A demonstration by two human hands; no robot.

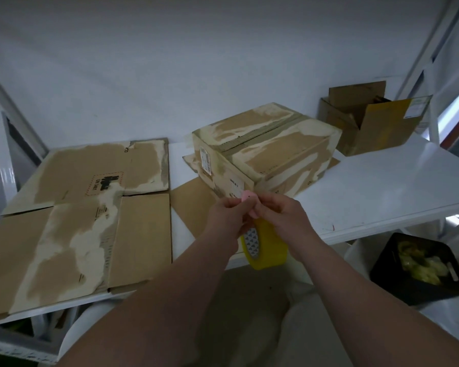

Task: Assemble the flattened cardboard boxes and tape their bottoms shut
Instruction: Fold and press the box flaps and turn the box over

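— White table [382,186] is carrying what?
— Its middle is carrying the box [265,144], just beyond the grip. At the near edge, the left hand [225,215] and right hand [281,214] are both pinching the tape roll [269,249].

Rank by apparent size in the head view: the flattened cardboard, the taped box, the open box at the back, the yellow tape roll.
1. flattened cardboard
2. taped box
3. open box, though it sits farther back, so true size is unsure
4. yellow tape roll
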